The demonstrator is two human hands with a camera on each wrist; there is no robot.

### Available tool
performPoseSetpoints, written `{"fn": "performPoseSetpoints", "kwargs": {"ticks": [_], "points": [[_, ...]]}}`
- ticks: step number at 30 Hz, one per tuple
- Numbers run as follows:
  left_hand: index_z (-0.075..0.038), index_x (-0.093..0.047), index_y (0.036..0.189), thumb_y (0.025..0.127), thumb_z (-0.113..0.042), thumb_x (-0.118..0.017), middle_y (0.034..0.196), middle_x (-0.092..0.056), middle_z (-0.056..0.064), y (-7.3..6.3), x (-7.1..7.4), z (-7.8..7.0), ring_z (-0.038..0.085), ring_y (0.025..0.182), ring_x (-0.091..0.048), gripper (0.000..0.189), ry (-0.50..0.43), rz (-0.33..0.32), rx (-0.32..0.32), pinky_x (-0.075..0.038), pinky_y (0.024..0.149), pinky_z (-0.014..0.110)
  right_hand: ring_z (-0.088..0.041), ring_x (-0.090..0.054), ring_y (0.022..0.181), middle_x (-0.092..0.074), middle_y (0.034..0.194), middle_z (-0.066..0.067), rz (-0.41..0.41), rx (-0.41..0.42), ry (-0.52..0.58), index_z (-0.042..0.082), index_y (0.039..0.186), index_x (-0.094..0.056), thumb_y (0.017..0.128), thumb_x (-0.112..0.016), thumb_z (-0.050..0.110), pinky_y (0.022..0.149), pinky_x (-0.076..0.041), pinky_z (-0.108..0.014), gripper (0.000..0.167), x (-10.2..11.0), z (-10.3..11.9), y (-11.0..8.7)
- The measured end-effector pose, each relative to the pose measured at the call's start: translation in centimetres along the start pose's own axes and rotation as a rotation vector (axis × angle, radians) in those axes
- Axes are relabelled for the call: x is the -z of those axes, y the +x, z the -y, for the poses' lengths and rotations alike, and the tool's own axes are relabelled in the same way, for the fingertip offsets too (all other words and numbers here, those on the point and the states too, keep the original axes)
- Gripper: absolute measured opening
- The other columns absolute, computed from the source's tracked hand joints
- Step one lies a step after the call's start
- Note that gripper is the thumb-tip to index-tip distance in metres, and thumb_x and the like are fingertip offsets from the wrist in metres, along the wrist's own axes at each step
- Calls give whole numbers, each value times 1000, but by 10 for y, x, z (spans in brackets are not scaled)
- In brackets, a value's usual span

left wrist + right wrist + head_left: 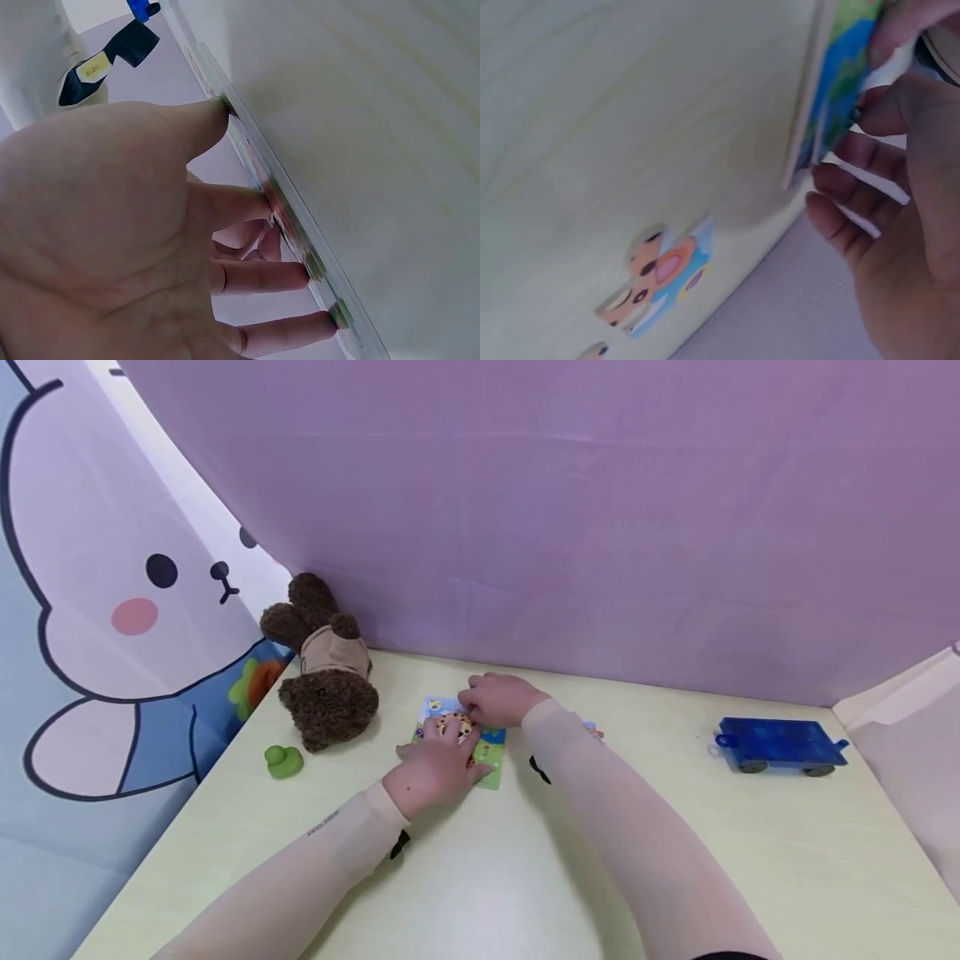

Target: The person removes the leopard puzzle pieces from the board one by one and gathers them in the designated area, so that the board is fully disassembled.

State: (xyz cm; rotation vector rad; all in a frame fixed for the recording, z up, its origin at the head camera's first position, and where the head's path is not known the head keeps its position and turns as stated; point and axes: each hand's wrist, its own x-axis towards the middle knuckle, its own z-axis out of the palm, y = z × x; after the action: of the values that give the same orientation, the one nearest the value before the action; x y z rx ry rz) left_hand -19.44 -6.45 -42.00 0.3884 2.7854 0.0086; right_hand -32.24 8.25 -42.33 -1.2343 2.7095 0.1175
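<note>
A small picture puzzle (489, 771) with a spotted animal on a green and blue scene lies on the table. My left hand (435, 770) rests over it with spread, fairly straight fingers, the fingertips pressing its face in the left wrist view. At the puzzle's upper right, my right hand (504, 699) bends its fingers and thumb together at a puzzle piece (844, 82) with blue and green on it; the fingertips partly hide the grip. Loose puzzle pieces (671, 274) with an orange animal face lie beside the right hand, mostly behind the forearm in the head view.
A brown plush toy (330, 702) lies at the back left, with a green toy duck (283, 762) in front of it. A translucent blue toy wagon (782, 743) stands at the right. A purple cloth (600, 527) hangs behind the table (480, 893).
</note>
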Motion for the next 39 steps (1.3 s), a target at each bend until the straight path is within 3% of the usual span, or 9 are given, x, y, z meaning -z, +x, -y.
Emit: {"fn": "performPoseSetpoints", "kwargs": {"ticks": [8, 18, 25, 32, 35, 39], "points": [[-29, -27, 171, 109, -67, -40, 179, -18, 9, 0, -1, 0, 49, 158, -24, 74, -7, -6, -3, -47, 99, 86, -23, -54, 107, -62, 117, 0, 77, -63, 110, 27, 118, -68, 110, -54, 32, 99, -52, -39, 16, 8, -1, -4], [-29, -27, 172, 109, -68, -39, 179, -18, 9, 4, -3, 1, 49, 159, -24, 75, -6, -9, -1, -47, 100, 86, -20, -59, 100, -63, 110, 0, 191, -108, 312, 30, 119, -62, 111, -55, 40, 87, -50, -35, 15, 10, -8, -3], [-30, -26, 172, 109, -68, -38, 179, -19, 9, 3, -4, 1, 49, 159, -24, 74, -2, -9, 0, -47, 100, 86, -18, -59, 94, -64, 108, 0, 176, -121, 435, 29, 120, -63, 110, -57, 35, 81, -49, -34, 14, 6, -12, -8], [-30, -24, 172, 108, -68, -40, 177, -22, 9, 3, -1, 0, 49, 157, -26, 76, -1, -10, 7, -47, 100, 85, -21, -62, 114, -70, 132, -6, 137, -214, 639, 23, 131, -63, 108, -62, 31, 103, -53, -42, 24, 2, -24, -18], [-30, -23, 172, 108, -68, -40, 177, -23, 9, 3, -1, 0, 49, 157, -26, 76, -3, -11, 9, -47, 100, 85, -20, -63, 117, -71, 134, -6, 115, -250, 689, 18, 130, -66, 107, -64, 29, 109, -53, -44, 26, 0, -29, -23], [-31, -22, 172, 108, -68, -40, 177, -23, 9, 3, -3, 0, 49, 157, -26, 76, 1, -5, 8, -48, 99, 85, -19, -63, 113, -71, 128, -5, 86, -264, 754, 15, 127, -70, 106, -65, 28, 106, -54, -42, 25, -4, -33, -29]]}}
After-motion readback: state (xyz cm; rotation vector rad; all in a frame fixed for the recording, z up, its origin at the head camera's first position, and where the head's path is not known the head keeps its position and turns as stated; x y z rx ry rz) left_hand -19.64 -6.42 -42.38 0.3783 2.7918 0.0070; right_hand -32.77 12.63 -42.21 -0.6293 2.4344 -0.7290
